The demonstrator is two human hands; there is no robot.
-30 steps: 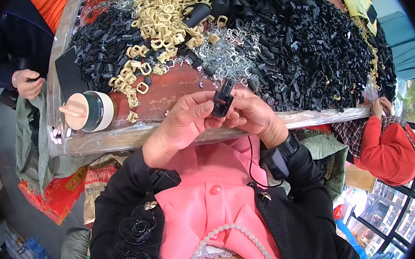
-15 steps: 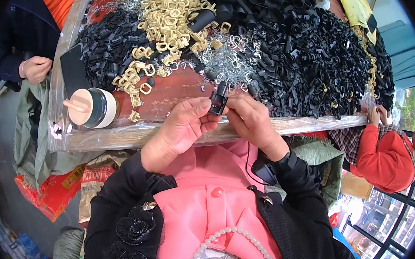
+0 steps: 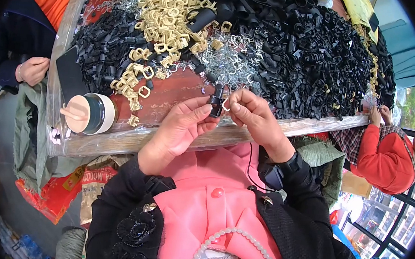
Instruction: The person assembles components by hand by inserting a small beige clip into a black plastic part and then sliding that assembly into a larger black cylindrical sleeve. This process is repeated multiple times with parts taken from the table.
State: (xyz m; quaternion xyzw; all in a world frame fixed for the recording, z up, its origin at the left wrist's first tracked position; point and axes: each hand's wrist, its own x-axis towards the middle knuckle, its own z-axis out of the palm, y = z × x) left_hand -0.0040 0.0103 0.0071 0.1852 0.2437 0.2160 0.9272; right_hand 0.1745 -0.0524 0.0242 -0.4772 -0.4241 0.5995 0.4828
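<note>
Over the table's near edge, my left hand (image 3: 180,126) pinches a small black plastic part (image 3: 216,100) upright between thumb and fingers. A thin silver wire clip (image 3: 225,104), bent into a curve, is pinched in the fingertips of my right hand (image 3: 257,118). The clip sits just right of the black part; whether they touch I cannot tell. Beyond my hands lies a heap of silver wire clips (image 3: 230,62). To its left are gold-coloured buckle-like pieces (image 3: 166,13), and to its right spreads a large pile of small black plastic parts (image 3: 306,59).
A cup (image 3: 101,114) with a pale lid stands at the table's left corner, beside a flat black object (image 3: 71,72). Black tubular pieces (image 3: 244,3) lie at the back. A co-worker's hands (image 3: 33,71) rest at the left; another person in red (image 3: 389,159) works at the right edge.
My right hand has drawn slightly away to the right of the black part, so the silver clip now shows in its fingertips. My left hand still holds the part.
</note>
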